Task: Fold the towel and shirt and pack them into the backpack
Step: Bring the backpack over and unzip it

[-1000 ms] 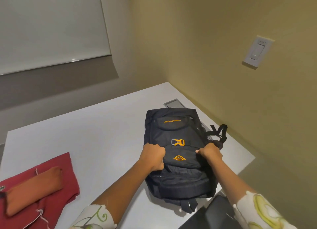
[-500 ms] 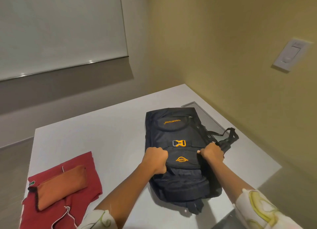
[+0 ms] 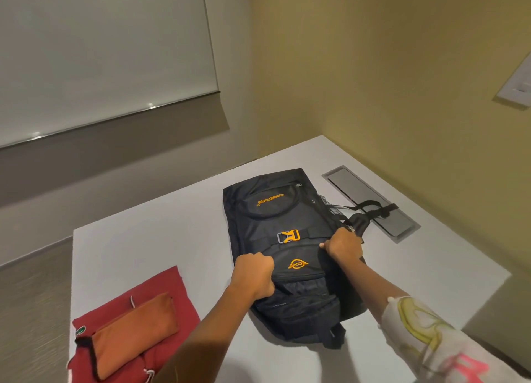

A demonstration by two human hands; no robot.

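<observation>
A black backpack [image 3: 267, 219] with orange lettering and an orange buckle lies flat on the white table [image 3: 161, 239], front side up. My left hand [image 3: 254, 275] grips the fabric on its left edge near the lower pocket. My right hand [image 3: 343, 246] grips the fabric on its right edge beside the buckle strap. At the table's front left lies a folded red shirt [image 3: 169, 285], and a folded orange towel [image 3: 135, 334] rests on top of it.
A grey metal cable hatch [image 3: 370, 199] is set into the table to the right of the backpack, with a backpack strap lying across it. A yellow wall runs close along the right side. A light switch [image 3: 517, 84] sits on that wall.
The view has swung left and nearer, so the shirt and towel show more fully. Both hands keep their grip on the backpack, and the right hand sits slightly higher on it.
</observation>
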